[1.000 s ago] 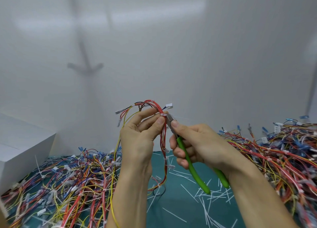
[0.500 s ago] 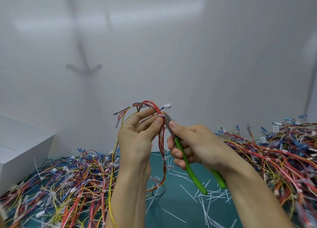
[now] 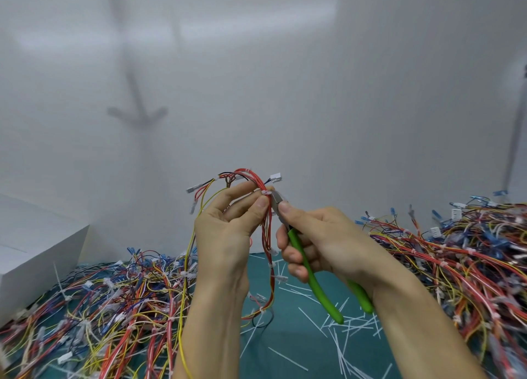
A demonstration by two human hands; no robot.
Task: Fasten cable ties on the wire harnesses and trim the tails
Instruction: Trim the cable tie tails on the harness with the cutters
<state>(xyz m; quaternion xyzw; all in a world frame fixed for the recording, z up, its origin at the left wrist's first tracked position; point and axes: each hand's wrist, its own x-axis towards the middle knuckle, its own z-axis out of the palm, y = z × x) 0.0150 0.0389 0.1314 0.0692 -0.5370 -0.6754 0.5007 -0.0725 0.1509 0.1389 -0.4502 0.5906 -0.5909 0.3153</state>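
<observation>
My left hand (image 3: 228, 230) holds a mostly red wire harness (image 3: 269, 236) up in front of me, fingers pinching it just below a white cable tie (image 3: 266, 193). My right hand (image 3: 316, 239) grips green-handled cutters (image 3: 313, 281), index finger laid along the metal head. The jaws touch the harness right at that tie. The harness loops over my left fingers and hangs down to the mat, with white connectors (image 3: 275, 177) at its ends. Whether a tail sticks out of the tie is hidden by the jaws.
A heap of tied harnesses (image 3: 108, 307) covers the green mat (image 3: 291, 330) on the left, another heap (image 3: 462, 258) on the right. Cut white tie tails (image 3: 339, 333) litter the mat in the middle. A white box (image 3: 34, 253) stands at the far left. A white wall rises behind.
Both hands with harness and cutters stay together and have barely shifted. The cutter jaws remain at the same tie.
</observation>
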